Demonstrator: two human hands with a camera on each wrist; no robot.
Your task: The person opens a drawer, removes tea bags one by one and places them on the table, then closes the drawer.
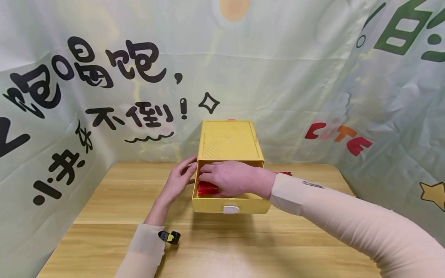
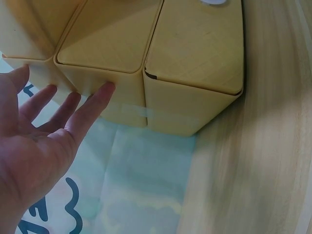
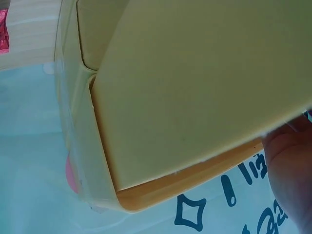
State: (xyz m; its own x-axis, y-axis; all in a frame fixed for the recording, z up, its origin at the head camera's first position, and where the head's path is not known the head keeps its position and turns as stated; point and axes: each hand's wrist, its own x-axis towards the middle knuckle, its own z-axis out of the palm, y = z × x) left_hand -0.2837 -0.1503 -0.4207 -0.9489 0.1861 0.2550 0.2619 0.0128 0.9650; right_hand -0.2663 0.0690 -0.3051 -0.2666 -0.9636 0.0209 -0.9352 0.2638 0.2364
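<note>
A yellow drawer box stands on the table with its top drawer pulled out. My right hand reaches down into this drawer, its fingers over a shiny red packet at the left side. The packet's far part and my thumb are hidden, so I cannot tell whether I grip it. Part of that hand shows at the right edge of the right wrist view. My left hand is by the box's left side, with its fingers extended and fingertips against the drawer units.
Another red packet lies behind my right forearm, to the right of the box. A white knob sits on the drawer's front. The wooden table ends at a printed cloth backdrop. A small black device is at my left cuff.
</note>
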